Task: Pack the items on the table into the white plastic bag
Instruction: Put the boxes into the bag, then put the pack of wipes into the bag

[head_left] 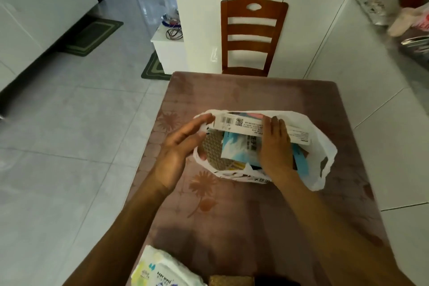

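The white plastic bag (320, 141) lies open in the middle of the brown table (232, 216). A long white box with a barcode (241, 123) rests across the bag's mouth. Under it I see a gold patterned pack (212, 148) and a blue and white packet (239, 148). My right hand (275, 144) lies flat over the box and the packets inside the bag. My left hand (183, 146) is at the bag's left rim, fingers spread, thumb hooked on the edge. A pack of baby wipes (160, 271) and a brown item (229, 281) lie at the near edge.
A wooden chair (253, 35) stands at the table's far side, with white cabinets (202, 30) behind it. The tiled floor (81, 134) stretches away on the left. Bags lie on a counter at the far right (408, 23).
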